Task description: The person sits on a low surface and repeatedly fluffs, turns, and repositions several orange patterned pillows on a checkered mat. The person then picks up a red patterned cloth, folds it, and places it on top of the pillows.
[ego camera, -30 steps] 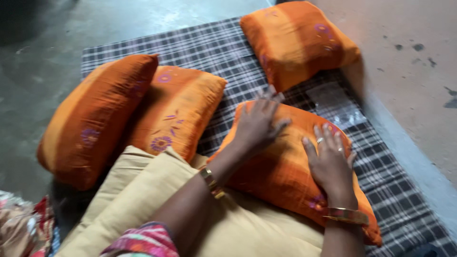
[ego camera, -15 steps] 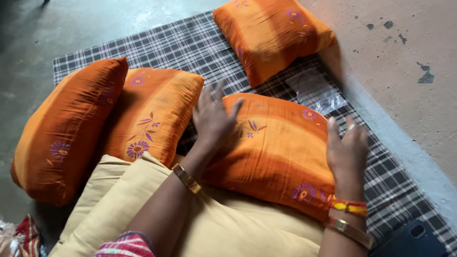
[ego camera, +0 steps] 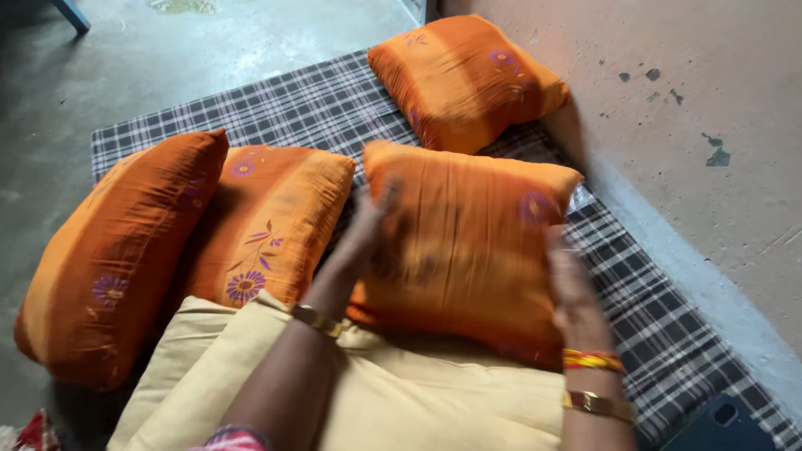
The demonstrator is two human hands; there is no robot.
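Note:
An orange cushion [ego camera: 468, 242] with purple flowers stands tilted up on its near edge in front of me. My left hand [ego camera: 363, 234] grips its left side and my right hand [ego camera: 568, 288] grips its right side; both are blurred by motion. The cushion's lower edge rests against a beige cushion [ego camera: 393, 401] on my lap. Bangles ring both wrists.
Two more orange cushions [ego camera: 109, 250] [ego camera: 271, 221] lie side by side at the left on a dark checked mat [ego camera: 284, 104]. Another orange cushion [ego camera: 464, 79] leans at the mat's far end by the wall [ego camera: 685, 108]. A dark flat object [ego camera: 718, 422] lies at bottom right.
My hands went from pressing flat on the cushion to its two sides. The cushion has been lifted from lying flat to standing on edge, covering the clear plastic behind it.

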